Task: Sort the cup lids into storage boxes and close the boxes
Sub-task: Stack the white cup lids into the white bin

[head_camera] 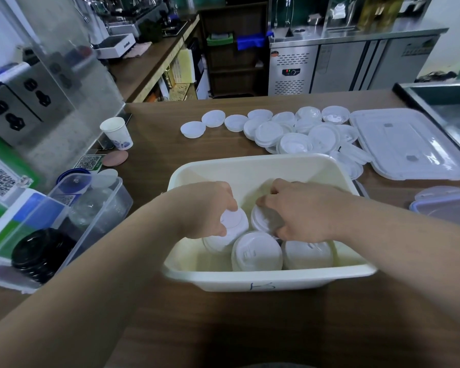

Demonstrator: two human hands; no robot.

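I'm packing the cream box [250, 277]: left hand [205, 208] and right hand [306, 213] each curl round a lid stack [235, 221]; I'd fetch the loose lids [290, 134] next.

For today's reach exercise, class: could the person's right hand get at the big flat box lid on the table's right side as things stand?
Probably yes: the box lid lies bare right of the cream box, nothing over it. The right hand must first release its stack of lids.
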